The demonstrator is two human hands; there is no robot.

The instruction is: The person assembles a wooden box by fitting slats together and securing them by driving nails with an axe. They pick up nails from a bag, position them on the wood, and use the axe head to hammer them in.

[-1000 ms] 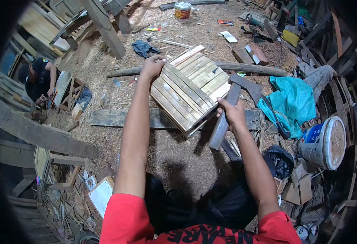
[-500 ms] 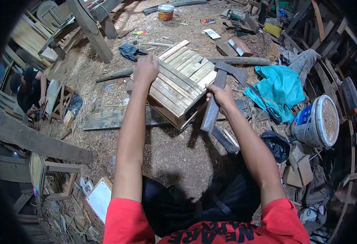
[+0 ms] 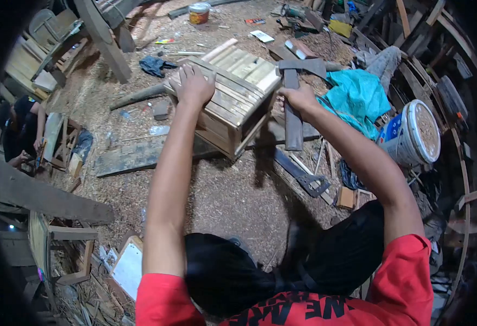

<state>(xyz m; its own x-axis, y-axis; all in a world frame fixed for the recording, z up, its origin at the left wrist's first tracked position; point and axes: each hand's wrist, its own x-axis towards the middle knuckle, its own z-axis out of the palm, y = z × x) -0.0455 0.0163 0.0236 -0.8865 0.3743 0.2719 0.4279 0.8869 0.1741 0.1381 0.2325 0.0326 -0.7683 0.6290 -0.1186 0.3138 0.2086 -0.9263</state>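
**Two hands, one crate, one hatchet**

Pinned slatted crate (image 3: 238,81) from above with left hand (image 3: 192,87), fingers apart and flat on top slats. Clamped right hand (image 3: 299,98) shut round hatchet (image 3: 293,127) handle just below head, with head at crate's right top edge and handle hanging down. Found crate tilted on sawdust floor, against dark plank (image 3: 135,156). Noted teal tarp (image 3: 358,98) and white bucket (image 3: 412,133) to its right, another person (image 3: 23,125) crouched far left.

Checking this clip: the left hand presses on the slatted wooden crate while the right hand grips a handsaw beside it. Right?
Not a handsaw: the head view shows the right hand gripping a hatchet. The left hand does press on the crate.
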